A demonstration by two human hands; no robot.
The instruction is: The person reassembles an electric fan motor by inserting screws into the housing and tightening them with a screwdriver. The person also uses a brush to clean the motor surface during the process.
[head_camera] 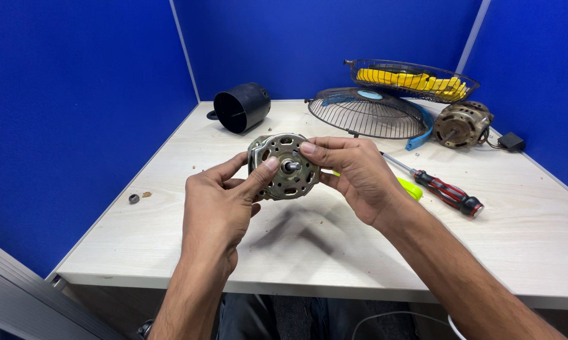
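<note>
Both hands hold a round metal fan motor [284,165] up above the pale wooden table [334,245]. Its slotted end plate faces me, with a short shaft sticking out of the centre. My left hand [218,204] grips its left side, thumb resting on the plate beside the shaft. My right hand [354,173] holds the right side, fingertips on the upper rim.
A red-and-black screwdriver [444,190] and a yellow-green handle [410,188] lie right of my hands. Behind are a black cylindrical housing [241,107], a wire fan guard [367,113], a second guard holding yellow blades [412,80], another motor [462,123], a black plug [511,141]. Small bits [134,198] lie near the left edge.
</note>
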